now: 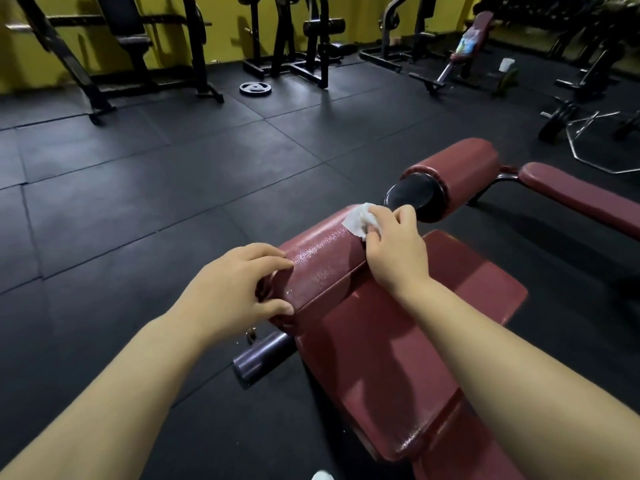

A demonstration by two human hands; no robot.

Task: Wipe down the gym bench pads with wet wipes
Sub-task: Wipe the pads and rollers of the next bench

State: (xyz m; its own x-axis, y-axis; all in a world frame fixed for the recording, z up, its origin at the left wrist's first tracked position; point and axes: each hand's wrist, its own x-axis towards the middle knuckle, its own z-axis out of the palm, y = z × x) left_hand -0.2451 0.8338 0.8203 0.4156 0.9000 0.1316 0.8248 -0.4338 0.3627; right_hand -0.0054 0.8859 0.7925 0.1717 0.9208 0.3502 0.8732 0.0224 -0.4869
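Gripping the near end of the cylindrical roller pad (322, 261), the left hand (228, 296) has its fingers curled over the top and its thumb on the side below; the pad's end face is hidden behind the palm. The right hand (394, 251) pinches a crumpled white wet wipe (356, 220) between thumb and fingertips and presses it onto the far part of the same pad. The pad's cover is maroon vinyl, pebbled, with a wet sheen and small droplets along its top. A second maroon roller (464, 168) lies beyond it, capped by a glossy black disc (412, 199). Below the forearms the flat seat pad (398, 341) has the same vinyl, smooth with rounded corners and light glare. A dark metal tube (259, 358) juts out under the left wrist. A long narrow pad (581, 195) runs off the right edge. The floor (138, 188) is matte black rubber tiles with visible seams. A round weight plate (255, 88) lies flat by the dark machine frames, whose details are murky. A white shape (322, 475) is cut off at the bottom edge.
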